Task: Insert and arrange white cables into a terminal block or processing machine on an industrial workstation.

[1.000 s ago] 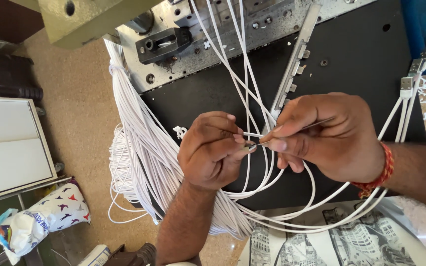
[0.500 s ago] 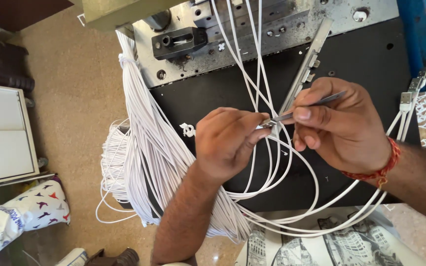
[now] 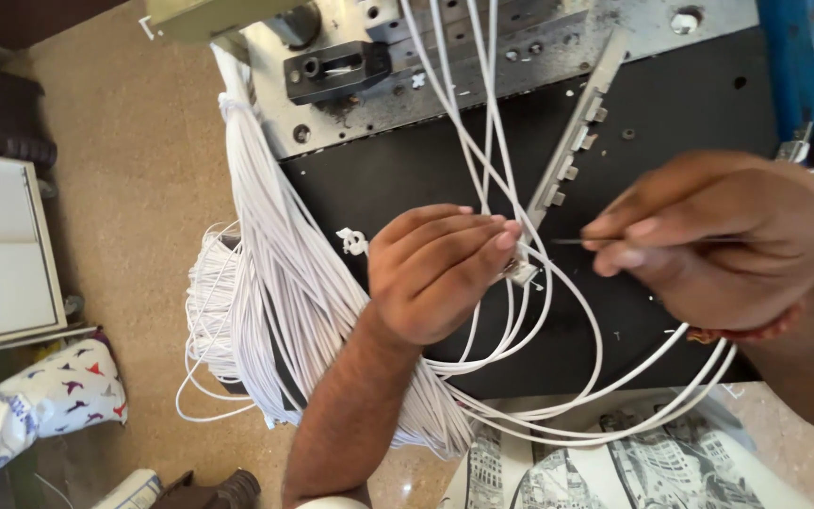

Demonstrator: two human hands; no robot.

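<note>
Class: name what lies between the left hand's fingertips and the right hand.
Head view: a thin metal pin held by the right hand spans the gap toward the left hand.

White wires [image 3: 275,283]; black plate [image 3: 407,170]; blue frame [image 3: 807,66].

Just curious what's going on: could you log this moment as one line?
left hand: pinching small white connector | right hand: holding thin metal tool near it | white wires: draped off black plate

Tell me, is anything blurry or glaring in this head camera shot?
In the head view the right hand is smeared by motion blur, the left hand and white wires stay sharp, and daylight falls evenly with only soft shine on the metal plate.
</note>
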